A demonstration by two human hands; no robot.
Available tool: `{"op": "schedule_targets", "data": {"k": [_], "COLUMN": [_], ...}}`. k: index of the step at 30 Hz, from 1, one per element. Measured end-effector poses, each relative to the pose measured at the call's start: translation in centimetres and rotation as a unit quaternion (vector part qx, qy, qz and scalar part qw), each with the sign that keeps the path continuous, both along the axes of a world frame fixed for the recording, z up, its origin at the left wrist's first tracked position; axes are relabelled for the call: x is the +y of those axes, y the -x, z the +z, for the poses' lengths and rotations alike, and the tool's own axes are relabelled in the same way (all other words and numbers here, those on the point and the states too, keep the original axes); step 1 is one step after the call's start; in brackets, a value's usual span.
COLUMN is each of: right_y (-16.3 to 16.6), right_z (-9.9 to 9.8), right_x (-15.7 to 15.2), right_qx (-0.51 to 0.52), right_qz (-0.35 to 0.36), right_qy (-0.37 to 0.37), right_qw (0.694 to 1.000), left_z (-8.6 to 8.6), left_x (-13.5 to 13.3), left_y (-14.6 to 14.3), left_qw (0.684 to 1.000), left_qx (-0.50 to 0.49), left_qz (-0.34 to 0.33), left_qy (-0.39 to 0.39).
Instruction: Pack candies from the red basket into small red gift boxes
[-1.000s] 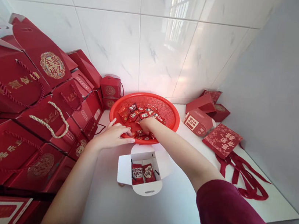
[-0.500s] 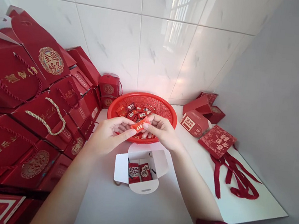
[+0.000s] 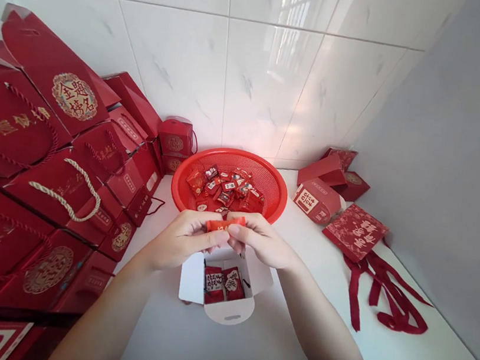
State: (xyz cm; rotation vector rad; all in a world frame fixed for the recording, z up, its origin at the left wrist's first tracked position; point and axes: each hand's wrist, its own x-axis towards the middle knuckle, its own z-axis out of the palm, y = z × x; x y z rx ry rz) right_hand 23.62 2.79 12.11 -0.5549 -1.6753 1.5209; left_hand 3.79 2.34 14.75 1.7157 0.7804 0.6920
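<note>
Thumbs and fingers of the left hand (image 3: 179, 234) and right hand (image 3: 266, 242) clamp opposite ends of a small glossy red-wrapped packet (image 3: 216, 224) near the open white cardboard box (image 3: 232, 315), where light, even pressure should avoid crushing it.

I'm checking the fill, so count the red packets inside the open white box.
2 in view, side by side in the white box: the left packet and the right packet. More may be hidden beneath them.

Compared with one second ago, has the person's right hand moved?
Yes: judged against the red mesh basket, the right hand has come back out of it, away from the tiled wall.
</note>
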Motion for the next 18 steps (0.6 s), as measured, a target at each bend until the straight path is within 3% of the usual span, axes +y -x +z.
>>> {"op": "schedule_targets", "data": {"k": [4,18], "right_y": [0.36,0.42], "right_z": [-0.44,-0.11], "right_x": [-0.2,-0.65], "right_qx": [0.033,0.035], "right_qz": [0.043,0.026], "right_qy": [-0.026,-0.093], "right_qw": [0.998,0.995], "left_z": [-0.22,-0.02], "left_x": [-0.24,-0.86], "left_y": [-0.51,-0.92], "left_qw": [0.996,0.997], "left_qx": [-0.042,-0.012], "left_qz": [-0.054,-0.041], "left_qy": [0.057,0.06]}}
